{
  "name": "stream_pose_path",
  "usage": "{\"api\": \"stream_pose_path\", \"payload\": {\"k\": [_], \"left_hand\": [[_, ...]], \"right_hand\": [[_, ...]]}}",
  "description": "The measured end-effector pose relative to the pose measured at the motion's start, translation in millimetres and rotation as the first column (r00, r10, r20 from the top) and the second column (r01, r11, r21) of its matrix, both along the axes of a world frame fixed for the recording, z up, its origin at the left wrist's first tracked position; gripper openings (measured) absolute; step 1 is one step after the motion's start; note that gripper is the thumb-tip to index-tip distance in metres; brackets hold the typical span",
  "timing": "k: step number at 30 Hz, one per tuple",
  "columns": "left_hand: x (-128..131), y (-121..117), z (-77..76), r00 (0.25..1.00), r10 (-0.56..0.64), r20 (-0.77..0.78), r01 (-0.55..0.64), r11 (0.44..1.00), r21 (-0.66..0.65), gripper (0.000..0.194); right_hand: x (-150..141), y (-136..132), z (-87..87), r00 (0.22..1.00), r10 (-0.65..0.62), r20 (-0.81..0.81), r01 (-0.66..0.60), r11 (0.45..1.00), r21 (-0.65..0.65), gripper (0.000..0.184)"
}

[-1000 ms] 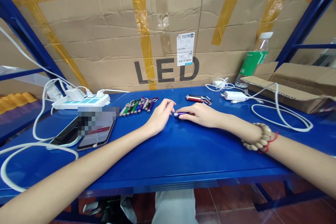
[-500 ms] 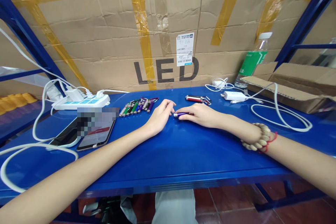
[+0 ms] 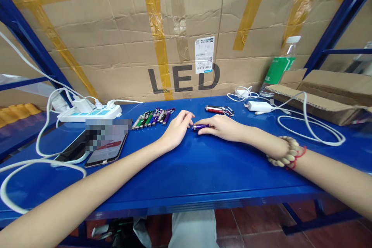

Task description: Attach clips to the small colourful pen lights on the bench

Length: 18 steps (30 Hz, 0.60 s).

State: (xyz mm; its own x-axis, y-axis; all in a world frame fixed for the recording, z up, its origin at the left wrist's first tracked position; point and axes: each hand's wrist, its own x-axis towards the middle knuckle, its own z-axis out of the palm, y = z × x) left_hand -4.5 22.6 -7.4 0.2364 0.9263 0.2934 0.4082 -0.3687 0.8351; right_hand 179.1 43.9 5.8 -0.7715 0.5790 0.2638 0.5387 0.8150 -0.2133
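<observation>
My right hand (image 3: 222, 128) rests on the blue shelf (image 3: 188, 166) with its fingers closed on a small purple keychain flashlight (image 3: 200, 126), whose silver tip points left. My left hand (image 3: 178, 128) lies flat beside it, fingers stretched and slightly curled, holding nothing, its fingertips close to the flashlight's tip. A row of several small coloured flashlights (image 3: 152, 118) lies just left of my left hand. A red flashlight with a clip (image 3: 217, 110) lies behind my right hand.
Two phones (image 3: 95, 148) lie at the left near a white power strip (image 3: 90, 112) with cables. A white charger (image 3: 258, 105) and looped cable (image 3: 308, 124) lie at the right, beside a plastic bottle (image 3: 280, 68) and a flat carton (image 3: 328, 95). A taped cardboard box (image 3: 174, 35) forms the back wall.
</observation>
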Motion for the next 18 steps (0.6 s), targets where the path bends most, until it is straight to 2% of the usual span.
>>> {"api": "stream_pose_path", "payload": {"k": [18], "left_hand": [[0.9,0.5,-1.0,1.000,-0.001,0.012,0.000,1.000,0.008,0.024]], "right_hand": [[-0.2,-0.2,-1.6,1.000,-0.016,0.014,0.015,1.000,0.021,0.036]]}}
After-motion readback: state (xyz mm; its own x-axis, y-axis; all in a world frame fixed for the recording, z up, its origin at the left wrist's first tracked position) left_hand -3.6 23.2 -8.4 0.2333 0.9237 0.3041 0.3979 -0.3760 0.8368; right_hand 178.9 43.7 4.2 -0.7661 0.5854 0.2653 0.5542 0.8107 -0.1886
